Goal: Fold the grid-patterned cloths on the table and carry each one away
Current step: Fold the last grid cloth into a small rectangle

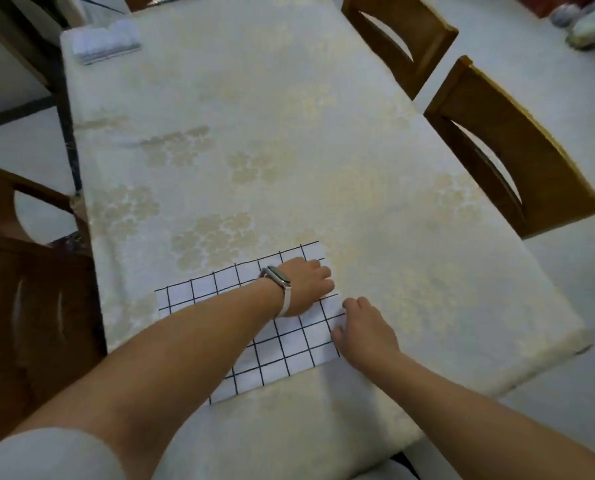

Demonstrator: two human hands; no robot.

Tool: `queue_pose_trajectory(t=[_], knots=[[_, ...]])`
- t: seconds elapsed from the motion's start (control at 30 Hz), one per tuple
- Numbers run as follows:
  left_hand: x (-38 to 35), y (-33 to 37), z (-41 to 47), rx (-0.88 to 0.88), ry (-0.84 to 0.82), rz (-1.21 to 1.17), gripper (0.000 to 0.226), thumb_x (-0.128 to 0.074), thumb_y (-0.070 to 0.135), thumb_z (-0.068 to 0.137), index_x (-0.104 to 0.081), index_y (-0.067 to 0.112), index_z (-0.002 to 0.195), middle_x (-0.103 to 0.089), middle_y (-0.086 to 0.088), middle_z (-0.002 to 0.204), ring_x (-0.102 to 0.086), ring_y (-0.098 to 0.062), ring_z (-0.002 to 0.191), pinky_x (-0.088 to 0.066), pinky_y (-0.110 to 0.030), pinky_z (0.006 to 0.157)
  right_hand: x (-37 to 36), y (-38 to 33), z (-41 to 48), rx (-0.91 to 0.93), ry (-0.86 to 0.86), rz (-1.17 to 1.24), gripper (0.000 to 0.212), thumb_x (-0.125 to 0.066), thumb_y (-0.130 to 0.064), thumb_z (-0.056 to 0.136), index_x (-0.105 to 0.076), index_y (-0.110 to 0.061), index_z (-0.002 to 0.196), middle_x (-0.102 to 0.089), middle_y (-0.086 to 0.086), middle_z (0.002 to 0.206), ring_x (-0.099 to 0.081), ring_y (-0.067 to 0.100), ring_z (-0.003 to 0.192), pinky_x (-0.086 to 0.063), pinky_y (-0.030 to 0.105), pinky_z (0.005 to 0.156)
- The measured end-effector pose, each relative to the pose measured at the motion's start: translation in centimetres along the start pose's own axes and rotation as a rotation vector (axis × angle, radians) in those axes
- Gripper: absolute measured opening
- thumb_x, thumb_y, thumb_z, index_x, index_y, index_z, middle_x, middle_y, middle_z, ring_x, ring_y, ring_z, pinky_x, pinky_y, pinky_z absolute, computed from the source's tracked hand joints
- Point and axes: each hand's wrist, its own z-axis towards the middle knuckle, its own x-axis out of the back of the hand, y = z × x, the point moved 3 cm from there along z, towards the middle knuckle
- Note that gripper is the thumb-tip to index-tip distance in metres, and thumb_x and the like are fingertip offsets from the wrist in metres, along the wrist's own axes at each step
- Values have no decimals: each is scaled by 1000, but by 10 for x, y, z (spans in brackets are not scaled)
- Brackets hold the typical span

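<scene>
Here I am looking down at a table [289, 98] covered in a cream floral tablecloth [375, 209], with dark wooden chairs [29, 306] sitting at its left side. Far up at the left corner a stack of folded cloths [107, 41] is lying on the tabletop. Near my edge, a white grid-patterned cloth [289, 351] is lying flat, already doubled into a rectangle. My left forearm is reaching diagonally across it, wearing a pale smartwatch [278, 277] at the wrist; the left hand [306, 285] is pressing palm-down on the cloth's far right part, fingers curled at the right edge, though I cannot tell whether they are pinching fabric. Just beside it, the right hand [365, 330] is coming in from the lower right, knuckles up, fingertips touching the cloth's right edge; whether it is grasping is hidden. Two lighter wooden chairs [517, 150] are standing along the table's right side.
</scene>
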Motion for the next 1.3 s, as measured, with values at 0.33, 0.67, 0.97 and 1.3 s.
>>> queue_pose_trajectory(t=[0.33, 0.67, 0.97, 1.3], knots=[[4, -13, 52, -95, -92, 171, 38, -55, 20, 87, -44, 19, 124, -47, -8, 121, -48, -28, 104, -43, -42, 88, -14, 3, -18, -174, 9, 118, 35, -50, -25, 87, -43, -14, 120, -43, 7, 121, -44, 30, 113, -44, 38, 79], [4, -20, 55, -250, -173, 256, 37, -55, 27, 85, -47, 20, 121, -51, -5, 113, -49, -26, 101, -39, -39, 88, -23, 0, -13, -257, 109, 362, 24, -53, -8, 86, -48, -6, 110, -42, 12, 118, -50, 33, 104, -41, 38, 84], [9, -12, 39, -315, -79, 267, 30, -45, 12, 88, -49, 16, 117, -56, -4, 109, -51, -26, 97, -38, -39, 95, -10, 1, -8, -299, 136, 302, 42, -60, -39, 89, -49, -17, 123, -45, 1, 122, -44, 22, 112, -42, 33, 87], [32, -24, 9, -189, -16, 246, 32, -44, 8, 91, -46, 17, 122, -58, -3, 108, -52, -25, 95, -38, -34, 84, 13, -11, -18, -230, 146, 322, 14, -45, -18, 90, -43, -20, 76, -44, -4, 74, -46, 21, 67, -29, 30, 52]])
